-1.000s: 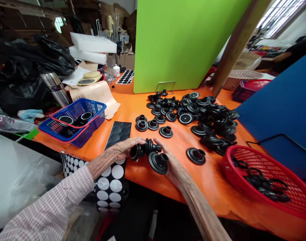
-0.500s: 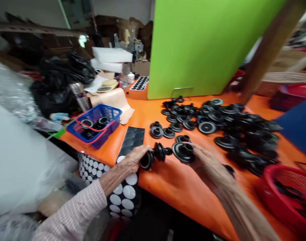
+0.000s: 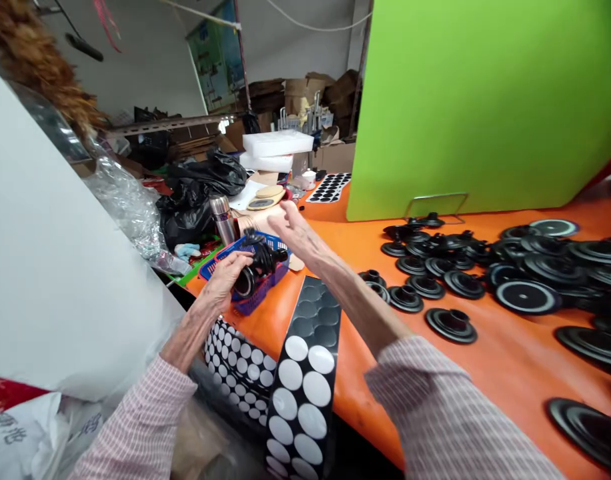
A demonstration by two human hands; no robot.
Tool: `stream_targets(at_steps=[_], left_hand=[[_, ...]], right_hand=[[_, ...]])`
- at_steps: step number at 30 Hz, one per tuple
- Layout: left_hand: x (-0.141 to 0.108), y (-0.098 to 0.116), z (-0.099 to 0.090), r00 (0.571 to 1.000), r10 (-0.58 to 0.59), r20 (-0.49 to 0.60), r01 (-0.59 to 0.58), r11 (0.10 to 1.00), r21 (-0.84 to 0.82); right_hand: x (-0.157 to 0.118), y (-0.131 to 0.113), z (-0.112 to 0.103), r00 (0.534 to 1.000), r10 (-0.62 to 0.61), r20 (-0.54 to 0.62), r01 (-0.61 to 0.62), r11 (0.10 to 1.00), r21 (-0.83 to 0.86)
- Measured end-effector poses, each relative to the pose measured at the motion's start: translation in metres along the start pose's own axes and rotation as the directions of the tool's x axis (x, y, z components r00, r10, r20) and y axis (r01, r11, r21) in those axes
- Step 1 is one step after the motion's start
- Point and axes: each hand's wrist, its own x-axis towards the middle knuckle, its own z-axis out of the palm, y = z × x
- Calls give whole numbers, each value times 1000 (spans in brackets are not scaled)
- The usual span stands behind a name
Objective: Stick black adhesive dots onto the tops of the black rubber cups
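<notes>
My left hand (image 3: 229,275) is closed around black ribbed plastic fittings with a ring-shaped end (image 3: 265,257), held over the near side of the blue plastic basket (image 3: 280,248). Behind them, my right hand (image 3: 296,235) reaches across the far right side of the basket, its fingers stretched out and no object visible in them. A black disc-shaped base with a raised collar (image 3: 451,325) lies on the orange tabletop, right of my right forearm. A strip of round stickers (image 3: 305,387), white and black, hangs over the table's front edge.
Many black disc bases (image 3: 528,297) are spread over the right of the orange table (image 3: 370,387). A green board (image 3: 465,100) stands behind them. A steel thermos (image 3: 223,220) and black plastic bags (image 3: 195,193) are beyond the basket. A white panel (image 3: 60,267) borders the left.
The view has swung left. My right hand has let go of the disc base, which now lies on the table, and moved to the basket. My left hand has carried the fittings to the basket.
</notes>
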Motion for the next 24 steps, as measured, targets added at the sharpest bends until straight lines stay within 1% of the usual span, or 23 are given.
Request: stream_targets(at_steps=[1, 3, 4, 5, 7, 9, 12, 14, 16, 18, 20, 24], left_hand=[[5, 2, -6, 1000, 8, 1, -8, 1000, 0], [10, 1, -15, 1000, 0, 26, 0, 1000, 0], [9, -1, -19, 999, -16, 50, 16, 1000, -4], [8, -3, -22, 996, -42, 82, 43, 999, -14], [6, -7, -28, 981, -107, 163, 115, 992, -43], [4, -9, -32, 962, -125, 242, 144, 988, -63], [3, -5, -35, 946, -62, 319, 68, 998, -9], [2, -1, -35, 933, -66, 355, 49, 997, 58], [1, 0, -35, 928, -99, 358, 71, 993, 92], [0, -1, -34, 937, -98, 334, 73, 993, 89], [0, -4, -33, 953, -73, 293, 54, 996, 74], [0, -11, -28, 970, -57, 235, 50, 998, 34]], right_hand=[[-4, 2, 1, 998, -18, 67, 21, 999, -33], [-19, 10, 3, 979, -3, 204, 22, 996, -92], [-26, 15, 3, 970, 11, 244, 19, 993, -119], [-33, 19, 5, 967, 17, 255, 20, 990, -139], [-44, 25, 8, 974, -13, 225, 50, 986, -158], [-50, 25, 13, 978, -88, 191, 127, 972, -200], [-57, 18, 20, 965, -200, 170, 247, 910, -332], [-61, 14, 23, 952, -237, 192, 298, 859, -416], [-64, 13, 24, 946, -250, 208, 319, 835, -449], [-65, 14, 26, 950, -251, 185, 309, 843, -440], [-65, 17, 27, 963, -232, 140, 269, 873, -407], [-61, 25, 35, 988, -147, 57, 157, 938, -310]])
